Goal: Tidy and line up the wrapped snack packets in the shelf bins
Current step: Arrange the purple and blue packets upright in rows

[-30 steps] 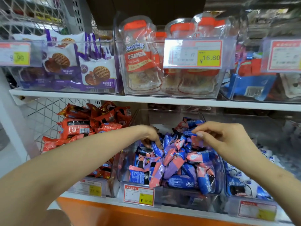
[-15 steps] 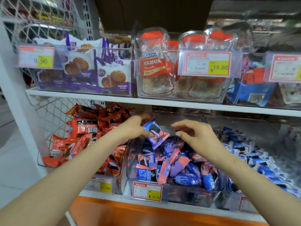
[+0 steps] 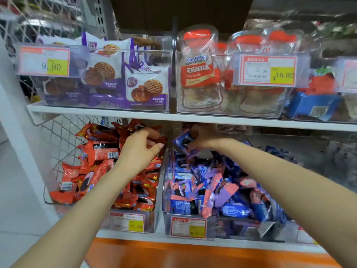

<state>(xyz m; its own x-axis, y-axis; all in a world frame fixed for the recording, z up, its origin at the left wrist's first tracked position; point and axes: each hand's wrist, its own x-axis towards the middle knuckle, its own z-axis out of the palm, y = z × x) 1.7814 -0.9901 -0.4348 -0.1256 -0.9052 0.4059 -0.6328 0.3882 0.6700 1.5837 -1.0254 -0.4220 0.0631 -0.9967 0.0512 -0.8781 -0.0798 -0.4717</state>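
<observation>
Above the orange base panel (image 3: 173, 254), two forearms reach up from the lower frame into the clear bins. Left of centre, the left hand (image 3: 140, 151) curls its fingers round a red packet (image 3: 155, 141). The right hand (image 3: 205, 141) pinches a blue packet (image 3: 182, 141) over the middle bin (image 3: 228, 229). Behind, the upper shelf (image 3: 116, 113) carries cookie bags (image 3: 146, 86). The far-right bins are a blur.
</observation>
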